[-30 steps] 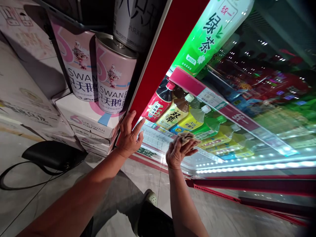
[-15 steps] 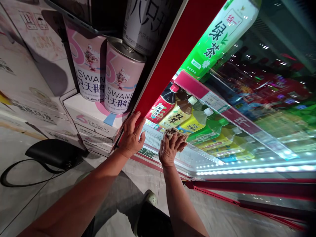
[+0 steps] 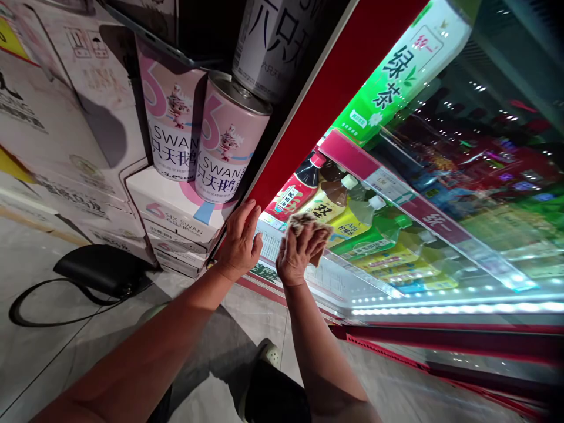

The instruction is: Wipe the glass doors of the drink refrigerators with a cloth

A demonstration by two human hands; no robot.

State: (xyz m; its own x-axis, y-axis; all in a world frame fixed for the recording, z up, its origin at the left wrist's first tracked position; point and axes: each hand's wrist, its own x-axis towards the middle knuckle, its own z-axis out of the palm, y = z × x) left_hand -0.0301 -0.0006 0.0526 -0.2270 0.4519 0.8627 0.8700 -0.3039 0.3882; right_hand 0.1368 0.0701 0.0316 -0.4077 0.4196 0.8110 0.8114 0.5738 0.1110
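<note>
My right hand (image 3: 294, 258) presses a crumpled brown-and-beige cloth (image 3: 302, 219) against the glass door of a lit drinks cooler, low down in front of the bottles. The fingers spread over the cloth and grip it. To its left, my left hand (image 3: 240, 242) rests at the cooler's red frame (image 3: 304, 111), fingers stretched and thumb apart, with nothing held. Behind the glass lie a red-labelled bottle (image 3: 294, 192), a yellow-labelled bottle (image 3: 351, 223) and a green bottle (image 3: 374, 238), below a shelf edge strip (image 3: 352, 154).
Pink cans (image 3: 233, 141) stand on white cartons (image 3: 174, 202) left of the cooler. More stacked boxes (image 3: 83, 158) line the far left. A black bag (image 3: 99, 270) with a strap lies on the tiled floor (image 3: 39, 364). One shoe (image 3: 268, 354) shows below.
My right hand and the cloth have shifted slightly left and up over the glass. The left hand keeps its place at the frame while the view has moved a little.
</note>
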